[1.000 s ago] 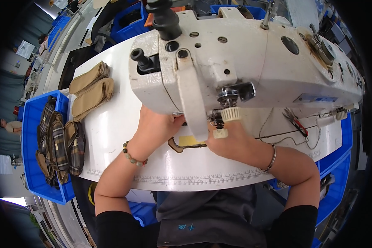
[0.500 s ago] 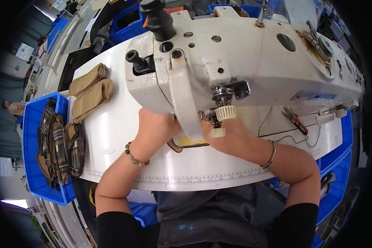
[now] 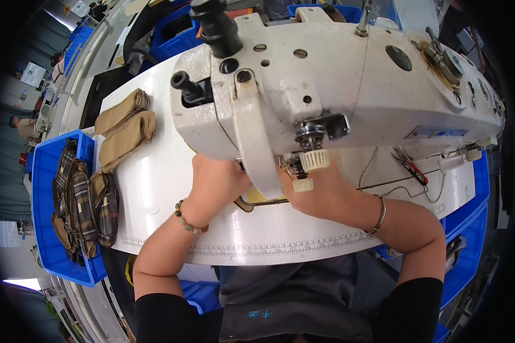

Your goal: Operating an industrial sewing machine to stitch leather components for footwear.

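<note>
A white sewing machine (image 3: 303,74) fills the upper middle and covers the sewing spot. My left hand (image 3: 216,182) lies left of the needle area, its fingers hidden beneath the machine head. On the other side my right hand (image 3: 315,191) rests low by the white tension knobs, its fingers also out of sight. Between both hands shows a small part of a workpiece with a curved brown edge (image 3: 244,206) and a yellow patch (image 3: 260,196). Each hand appears to touch this piece, but any grip is hidden.
Two stacks of tan fabric pieces (image 3: 127,140) lie at the table's left. Beside them a blue bin (image 3: 46,240) holds plaid fabric pieces (image 3: 81,200). Red-handled thread snips (image 3: 411,167) and loose cord (image 3: 383,191) lie at right. A printed ruler (image 3: 269,251) follows the front edge.
My hands stay at the machine with almost no shift. The brown edge of the workpiece sits slightly farther right, and the whole view has moved a little.
</note>
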Action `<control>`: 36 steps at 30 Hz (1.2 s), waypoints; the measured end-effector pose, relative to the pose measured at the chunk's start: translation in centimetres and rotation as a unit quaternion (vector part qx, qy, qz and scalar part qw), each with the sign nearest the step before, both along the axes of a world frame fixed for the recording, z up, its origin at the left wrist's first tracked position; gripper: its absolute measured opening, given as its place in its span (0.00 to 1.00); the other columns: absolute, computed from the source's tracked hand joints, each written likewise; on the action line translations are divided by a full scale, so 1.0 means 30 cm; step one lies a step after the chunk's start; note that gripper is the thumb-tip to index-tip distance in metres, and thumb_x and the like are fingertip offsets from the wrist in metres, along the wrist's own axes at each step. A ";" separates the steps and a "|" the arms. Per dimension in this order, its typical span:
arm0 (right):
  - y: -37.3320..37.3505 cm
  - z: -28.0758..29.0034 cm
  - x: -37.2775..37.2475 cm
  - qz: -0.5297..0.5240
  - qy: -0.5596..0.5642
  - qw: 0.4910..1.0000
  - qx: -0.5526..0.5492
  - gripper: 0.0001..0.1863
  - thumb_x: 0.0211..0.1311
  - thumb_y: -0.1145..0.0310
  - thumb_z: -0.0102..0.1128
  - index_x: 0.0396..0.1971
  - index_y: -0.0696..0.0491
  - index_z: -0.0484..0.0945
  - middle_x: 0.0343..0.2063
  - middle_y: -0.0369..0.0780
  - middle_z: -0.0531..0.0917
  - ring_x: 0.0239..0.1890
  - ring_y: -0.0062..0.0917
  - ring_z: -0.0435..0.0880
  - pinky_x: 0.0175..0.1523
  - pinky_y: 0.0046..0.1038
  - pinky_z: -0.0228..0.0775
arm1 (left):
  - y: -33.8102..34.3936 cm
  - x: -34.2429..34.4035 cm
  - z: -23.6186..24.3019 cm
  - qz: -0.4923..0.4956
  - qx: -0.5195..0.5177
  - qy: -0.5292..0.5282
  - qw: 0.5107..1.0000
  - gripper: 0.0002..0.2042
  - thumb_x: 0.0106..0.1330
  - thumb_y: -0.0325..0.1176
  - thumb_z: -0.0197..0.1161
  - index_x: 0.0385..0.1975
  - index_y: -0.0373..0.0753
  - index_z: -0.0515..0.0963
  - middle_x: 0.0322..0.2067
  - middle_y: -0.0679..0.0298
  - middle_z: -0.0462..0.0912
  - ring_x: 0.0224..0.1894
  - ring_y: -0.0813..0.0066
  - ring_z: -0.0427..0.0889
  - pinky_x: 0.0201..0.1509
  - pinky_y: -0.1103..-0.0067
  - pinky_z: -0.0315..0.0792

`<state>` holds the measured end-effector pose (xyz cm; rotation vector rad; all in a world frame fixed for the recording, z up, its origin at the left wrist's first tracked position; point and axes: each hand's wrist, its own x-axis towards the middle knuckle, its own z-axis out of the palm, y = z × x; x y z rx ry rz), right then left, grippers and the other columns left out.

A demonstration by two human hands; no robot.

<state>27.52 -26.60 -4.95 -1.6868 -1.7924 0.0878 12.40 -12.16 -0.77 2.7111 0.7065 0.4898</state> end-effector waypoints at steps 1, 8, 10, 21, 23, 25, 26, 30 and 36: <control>-0.002 0.005 -0.005 -0.007 0.018 1.000 0.012 0.09 0.44 0.69 0.65 0.15 0.57 0.77 0.14 0.43 0.77 0.17 0.38 0.80 0.24 0.39 0.72 | 0.003 -0.001 0.000 0.001 0.000 0.001 1.000 0.20 0.48 0.40 0.76 0.42 0.43 0.84 0.30 0.59 0.85 0.30 0.56 0.83 0.30 0.67 0.76; 0.001 0.016 -0.010 0.040 -0.144 0.986 0.070 0.04 0.56 0.70 0.62 0.28 0.53 0.83 0.12 0.37 0.75 0.15 0.31 0.78 0.21 0.34 0.69 | 0.022 -0.002 0.005 -0.041 -0.037 -0.069 0.996 0.21 0.47 0.38 0.77 0.43 0.41 0.84 0.37 0.57 0.86 0.38 0.56 0.85 0.41 0.66 0.77; 0.002 -0.004 -0.013 0.057 -0.105 0.991 0.066 0.09 0.61 0.70 0.58 0.38 0.54 0.83 0.12 0.35 0.74 0.14 0.29 0.77 0.20 0.32 0.68 | 0.023 -0.002 0.012 -0.026 -0.067 -0.055 0.996 0.21 0.48 0.37 0.77 0.43 0.41 0.84 0.38 0.57 0.86 0.39 0.56 0.85 0.43 0.66 0.77; -0.005 0.023 -0.003 0.082 -0.140 0.987 0.020 0.06 0.55 0.71 0.59 0.32 0.55 0.82 0.15 0.40 0.76 0.17 0.33 0.79 0.22 0.35 0.69 | -0.001 -0.055 0.013 -0.097 0.031 0.025 0.995 0.10 0.53 0.30 0.72 0.35 0.40 0.84 0.26 0.58 0.83 0.27 0.63 0.84 0.29 0.72 0.76; -0.002 0.025 -0.011 0.093 -0.122 0.988 -0.001 0.04 0.52 0.71 0.60 0.26 0.55 0.81 0.16 0.41 0.76 0.19 0.34 0.80 0.24 0.36 0.70 | -0.038 -0.050 0.064 -0.130 0.042 0.012 0.991 0.10 0.53 0.30 0.72 0.36 0.41 0.85 0.28 0.59 0.82 0.27 0.62 0.83 0.29 0.71 0.75; 0.002 0.025 -0.018 0.076 -0.093 0.993 0.013 0.04 0.47 0.70 0.62 0.18 0.54 0.79 0.17 0.43 0.77 0.20 0.35 0.81 0.25 0.36 0.72 | -0.056 -0.049 0.063 -0.156 0.088 0.007 0.984 0.12 0.53 0.28 0.69 0.40 0.44 0.85 0.30 0.63 0.80 0.28 0.61 0.81 0.29 0.70 0.74; 0.000 0.022 -0.018 0.077 -0.093 0.993 0.013 0.04 0.47 0.70 0.62 0.18 0.54 0.79 0.17 0.43 0.77 0.20 0.35 0.81 0.25 0.36 0.72 | -0.051 -0.048 0.063 -0.155 0.088 0.008 0.984 0.12 0.53 0.28 0.69 0.40 0.44 0.85 0.30 0.63 0.80 0.28 0.61 0.81 0.29 0.70 0.74; -0.002 0.000 -0.014 0.080 -0.138 0.987 0.012 0.05 0.46 0.68 0.63 0.17 0.53 0.79 0.17 0.42 0.77 0.20 0.35 0.81 0.26 0.36 0.73 | -0.028 -0.057 0.055 -0.160 0.143 0.039 0.976 0.14 0.50 0.28 0.70 0.39 0.46 0.86 0.27 0.66 0.79 0.30 0.63 0.81 0.31 0.71 0.74; 0.005 -0.007 -0.019 0.081 -0.137 0.987 0.026 0.05 0.46 0.68 0.63 0.17 0.52 0.80 0.17 0.41 0.77 0.20 0.34 0.81 0.25 0.37 0.73 | -0.008 -0.070 0.009 -0.157 0.129 0.052 0.978 0.15 0.45 0.25 0.69 0.36 0.47 0.86 0.27 0.69 0.78 0.30 0.66 0.81 0.31 0.71 0.75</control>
